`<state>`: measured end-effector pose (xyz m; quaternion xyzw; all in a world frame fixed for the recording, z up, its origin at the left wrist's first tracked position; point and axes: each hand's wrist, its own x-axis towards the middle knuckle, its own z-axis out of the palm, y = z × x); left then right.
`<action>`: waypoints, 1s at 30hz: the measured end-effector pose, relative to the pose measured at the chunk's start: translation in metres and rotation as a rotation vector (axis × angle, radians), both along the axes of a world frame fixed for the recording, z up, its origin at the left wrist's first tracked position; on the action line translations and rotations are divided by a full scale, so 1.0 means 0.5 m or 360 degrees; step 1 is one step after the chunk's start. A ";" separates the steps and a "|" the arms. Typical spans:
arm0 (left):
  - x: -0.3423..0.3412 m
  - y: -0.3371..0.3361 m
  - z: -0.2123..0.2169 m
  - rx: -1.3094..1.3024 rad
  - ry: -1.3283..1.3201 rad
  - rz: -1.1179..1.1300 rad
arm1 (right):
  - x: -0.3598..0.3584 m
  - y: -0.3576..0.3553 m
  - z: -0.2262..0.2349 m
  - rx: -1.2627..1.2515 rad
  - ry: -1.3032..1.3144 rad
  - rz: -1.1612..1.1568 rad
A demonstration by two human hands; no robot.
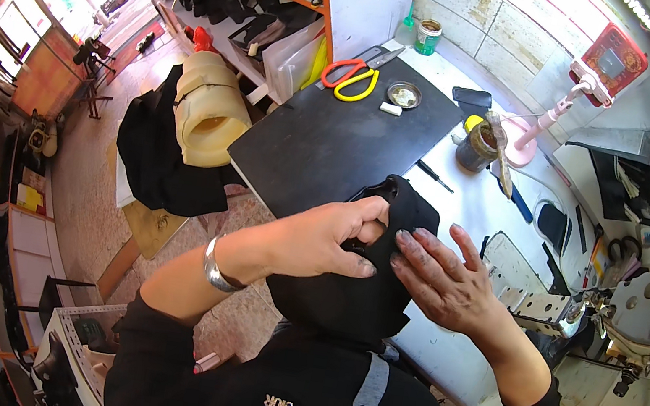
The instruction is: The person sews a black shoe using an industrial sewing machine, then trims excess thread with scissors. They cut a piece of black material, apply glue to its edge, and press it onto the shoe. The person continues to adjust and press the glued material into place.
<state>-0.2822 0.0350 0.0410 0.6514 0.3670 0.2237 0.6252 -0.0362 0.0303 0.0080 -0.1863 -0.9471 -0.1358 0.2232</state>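
Note:
A soft black piece of leather or cloth (343, 304) with a folded upper edge is held up in front of my chest. Which kind of article it is, I cannot make out. My left hand (337, 235) has its fingers curled over the edge, with the thumb pointing right along the piece. Flat against the piece's right side lies my right hand (441, 277), fingers stretched and spread, their tips darkly stained. Part of the piece is hidden behind both hands. Just beyond it is a black board (328, 131) on the white table.
Red-and-yellow-handled scissors (368, 66), a small round dish (403, 95) and a white block (390, 109) rest on the board. To the right stand a dark glue jar (478, 149), a pink phone stand (532, 138) and a sewing machine (648, 309). Foam rolls (205, 103) lie left.

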 end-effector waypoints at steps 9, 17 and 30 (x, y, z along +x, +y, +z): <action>-0.069 0.033 0.052 -0.0238 -0.0084 -0.0230 | -0.083 0.034 -0.001 0.0232 0.0479 0.0304; -0.085 0.026 0.008 -0.0352 -0.0067 -0.0271 | -0.088 0.025 0.012 0.0109 0.0384 0.0410; -0.080 0.060 -0.035 -0.0373 -0.0104 -0.0235 | -0.103 0.048 -0.063 -0.0042 0.0463 0.0512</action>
